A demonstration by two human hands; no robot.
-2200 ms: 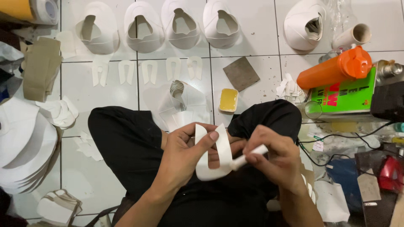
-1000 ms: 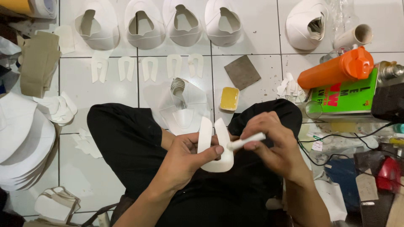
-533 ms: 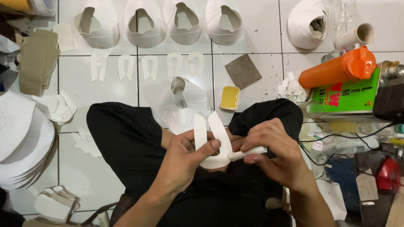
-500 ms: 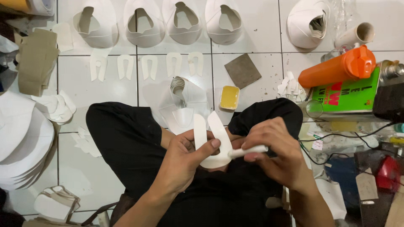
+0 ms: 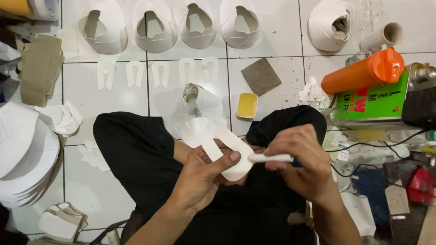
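Head view: over a tiled floor, the left hand pinches a white U-shaped cutout above the lap; the right hand is closed around a white applicator touching its edge. A loose pinch could let the cutout twist, smearing fingers.

Black trousers cover both legs (plain, loose cloth); forearms bare, hands ungloved, no rings visible.
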